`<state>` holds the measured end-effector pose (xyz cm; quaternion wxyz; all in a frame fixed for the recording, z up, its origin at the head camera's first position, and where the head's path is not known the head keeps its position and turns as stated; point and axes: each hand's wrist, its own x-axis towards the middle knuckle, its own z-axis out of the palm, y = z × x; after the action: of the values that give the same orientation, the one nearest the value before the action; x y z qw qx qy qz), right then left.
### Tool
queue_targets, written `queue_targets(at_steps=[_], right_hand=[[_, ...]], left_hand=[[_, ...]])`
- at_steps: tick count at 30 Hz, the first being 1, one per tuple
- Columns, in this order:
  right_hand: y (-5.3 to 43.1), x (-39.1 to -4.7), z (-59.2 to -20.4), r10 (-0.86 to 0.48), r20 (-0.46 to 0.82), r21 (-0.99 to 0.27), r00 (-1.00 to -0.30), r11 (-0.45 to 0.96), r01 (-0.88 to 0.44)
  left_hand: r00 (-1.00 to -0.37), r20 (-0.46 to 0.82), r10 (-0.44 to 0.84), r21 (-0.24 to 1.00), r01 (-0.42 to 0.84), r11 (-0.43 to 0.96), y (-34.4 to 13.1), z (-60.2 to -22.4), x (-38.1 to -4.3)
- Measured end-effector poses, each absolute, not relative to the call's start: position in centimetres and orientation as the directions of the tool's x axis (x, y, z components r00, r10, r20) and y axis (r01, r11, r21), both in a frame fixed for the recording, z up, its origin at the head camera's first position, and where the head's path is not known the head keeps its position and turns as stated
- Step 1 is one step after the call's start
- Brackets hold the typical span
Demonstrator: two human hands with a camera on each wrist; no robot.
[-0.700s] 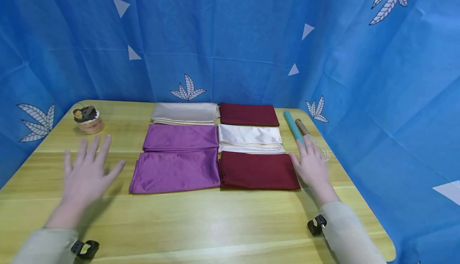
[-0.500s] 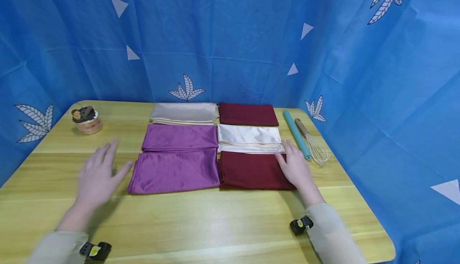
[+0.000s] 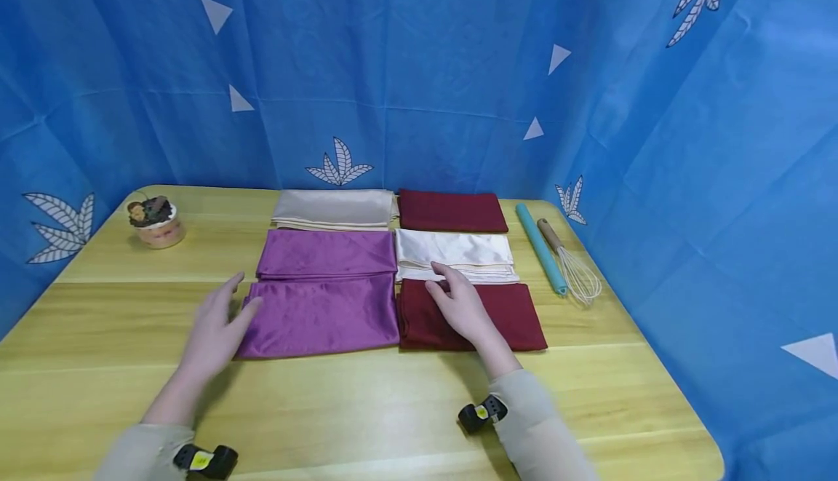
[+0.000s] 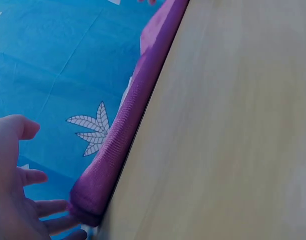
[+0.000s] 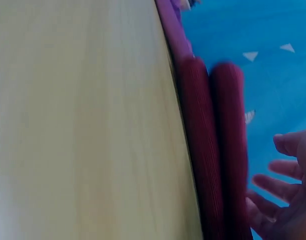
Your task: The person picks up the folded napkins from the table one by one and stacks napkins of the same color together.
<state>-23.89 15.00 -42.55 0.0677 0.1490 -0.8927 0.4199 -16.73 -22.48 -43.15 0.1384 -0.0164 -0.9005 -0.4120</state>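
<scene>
In the head view my left hand (image 3: 216, 332) is at the left edge of the front purple folded cloth (image 3: 330, 317). Its fingers are relaxed and hold nothing; whether they touch the cloth I cannot tell. Above the front dark red folded cloth (image 3: 511, 313) is my right hand (image 3: 466, 312), fingers loosely bent around nothing. The left wrist view shows the purple cloth's rolled-looking fold (image 4: 118, 135) beside the fingers. In the right wrist view, two dark red folds (image 5: 202, 145) lie near the right fingers (image 5: 277, 187).
Behind lie another purple cloth (image 3: 327, 254), a white cloth (image 3: 452, 244), a grey cloth (image 3: 334, 208) and a second dark red cloth (image 3: 452, 212). A teal stick (image 3: 542, 248) and a whisk (image 3: 576, 270) lie right. A cupcake-like item (image 3: 160, 226) stands back left.
My left hand has come rightward to the front purple cloth. The right hand has moved left, away from the whisk and teal stick, over the front dark red cloth. The cloths stay put.
</scene>
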Motion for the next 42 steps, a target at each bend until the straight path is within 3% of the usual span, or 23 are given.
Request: queue_targets(at_steps=[7, 15, 22, 31, 42], right_hand=[[11.0, -24.4, -43.2, -0.297, 0.27, -0.751, -0.916, 0.531, -0.393], [9.4, -24.8, -44.3, -0.331, 0.28, -0.679, -0.901, 0.596, -0.429], [9.3, -25.0, -45.0, -0.406, 0.248, -0.577, -0.88, 0.668, -0.471], [9.2, -24.8, -45.6, -0.451, 0.268, -0.508, -0.851, 0.685, -0.522], [9.1, -24.6, -45.5, -0.459, 0.272, -0.544, -0.846, 0.652, -0.528]], left_hand=[[-0.971, 0.213, -0.113, 0.762, 0.092, 0.641, -21.7, -43.4, -17.0], [-0.975, 0.161, -0.155, 0.78, 0.029, 0.625, -21.4, -43.8, -17.3], [-0.968, 0.201, -0.153, 0.775, 0.062, 0.629, -21.6, -44.3, -17.6], [-0.977, 0.196, -0.087, 0.792, 0.105, 0.602, -21.6, -44.8, -17.5], [-0.986, 0.165, -0.002, 0.78, 0.13, 0.612, -21.7, -45.4, -17.9]])
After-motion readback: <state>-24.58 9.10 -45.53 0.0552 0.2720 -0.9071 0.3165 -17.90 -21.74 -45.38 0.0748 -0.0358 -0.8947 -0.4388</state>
